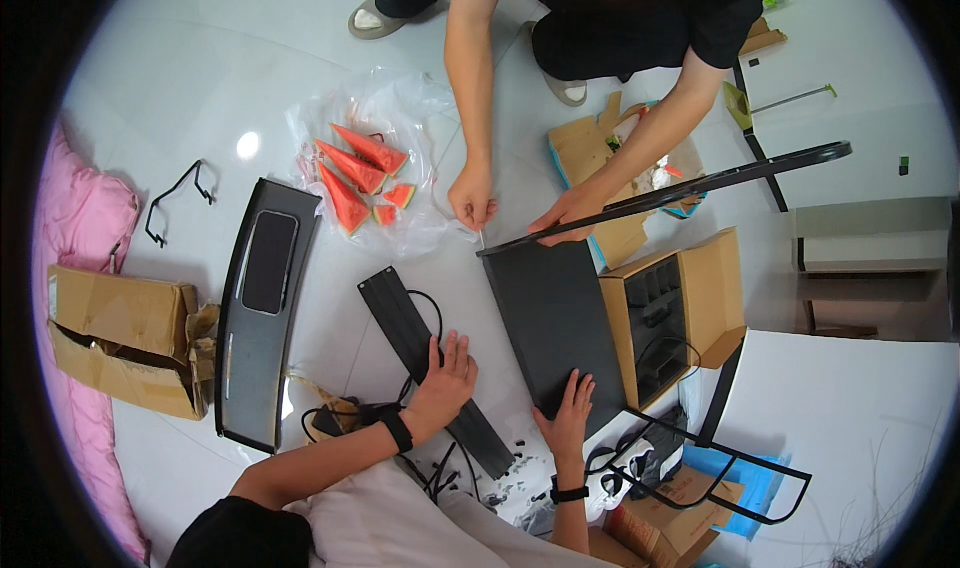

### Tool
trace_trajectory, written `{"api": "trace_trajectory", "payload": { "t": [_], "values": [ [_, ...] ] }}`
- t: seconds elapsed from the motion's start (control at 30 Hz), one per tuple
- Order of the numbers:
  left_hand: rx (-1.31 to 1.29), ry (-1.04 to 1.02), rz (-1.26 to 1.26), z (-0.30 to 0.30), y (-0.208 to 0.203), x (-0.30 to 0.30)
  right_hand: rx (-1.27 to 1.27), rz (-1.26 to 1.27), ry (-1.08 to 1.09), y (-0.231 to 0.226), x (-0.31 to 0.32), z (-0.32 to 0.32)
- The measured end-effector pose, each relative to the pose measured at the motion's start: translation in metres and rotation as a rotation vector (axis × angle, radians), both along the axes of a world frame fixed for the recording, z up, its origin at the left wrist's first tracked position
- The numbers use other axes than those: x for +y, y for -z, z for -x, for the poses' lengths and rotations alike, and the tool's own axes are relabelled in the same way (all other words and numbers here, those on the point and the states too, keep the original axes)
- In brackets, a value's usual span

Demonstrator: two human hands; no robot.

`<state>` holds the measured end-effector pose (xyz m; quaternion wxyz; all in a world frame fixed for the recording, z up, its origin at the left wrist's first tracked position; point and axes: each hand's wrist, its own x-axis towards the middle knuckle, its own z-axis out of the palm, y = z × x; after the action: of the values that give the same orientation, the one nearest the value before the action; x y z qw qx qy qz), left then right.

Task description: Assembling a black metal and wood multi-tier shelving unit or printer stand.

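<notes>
My left hand (445, 383) lies with its fingers stretched out on a long black bar (393, 313) that has cables attached. Flat against the near end of a black rectangular panel (555, 318) rests my right hand (567, 413), fingers apart. Across the panel's far edge stands a curved black metal frame (690, 193). A person opposite steadies it with one hand (570, 213). That person's other hand (472, 198) pinches a thin tool at the panel's far left corner; its kind is too small to tell.
Left are a black curved shelf (235, 368) with a phone (270, 263) on it, a cardboard box (130, 303) and a pink quilt (85, 208). Watermelon slices (352, 166) lie on a plastic bag. An open box (715, 278) and another black frame (770, 518) are right. Small screws litter the floor.
</notes>
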<state>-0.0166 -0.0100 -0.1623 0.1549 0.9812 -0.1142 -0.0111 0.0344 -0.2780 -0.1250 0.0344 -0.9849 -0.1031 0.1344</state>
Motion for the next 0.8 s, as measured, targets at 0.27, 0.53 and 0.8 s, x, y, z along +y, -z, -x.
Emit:
{"api": "trace_trajectory", "payload": {
  "t": [0.27, 0.53, 0.8],
  "values": [
    [-0.028, -0.062, -0.062, -0.001, 0.008, -0.007, -0.007, -0.027, -0.021, -0.001, 0.004, 0.001],
    [-0.03, -0.073, -0.026, -0.001, 0.011, -0.007, 0.019, -0.023, 0.017, 0.0, 0.006, 0.002],
    [-0.03, -0.072, -0.071, -0.005, 0.008, -0.008, -0.01, -0.052, 0.004, 0.001, 0.007, -0.001]
  ]
}}
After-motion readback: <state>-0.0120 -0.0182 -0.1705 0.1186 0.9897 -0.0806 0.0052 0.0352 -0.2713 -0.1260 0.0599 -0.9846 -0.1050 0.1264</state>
